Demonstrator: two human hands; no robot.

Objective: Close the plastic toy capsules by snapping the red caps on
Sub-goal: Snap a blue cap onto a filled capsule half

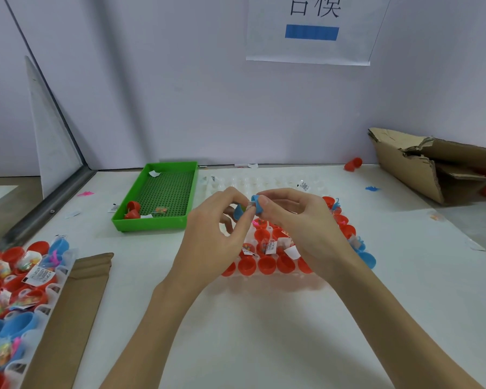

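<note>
Above a clear plastic tray (267,279) full of red capsule halves (265,265), my two hands meet. My left hand (216,237) grips a blue capsule half (238,212) between thumb and fingers. My right hand (298,220) pinches a second blue half (258,204) and holds it against the first. A small clear packet shows in the gap between the two halves. Several red halves in the tray hold toy packets with white labels (271,247). A blue capsule half (366,258) lies at the tray's right end.
A green tray (152,220) with two red caps (132,210) sits at the left rear. A second tray of red and blue capsules (14,279) lies at the near left beside a cardboard strip (76,304). A torn cardboard box (432,164) stands at the right rear.
</note>
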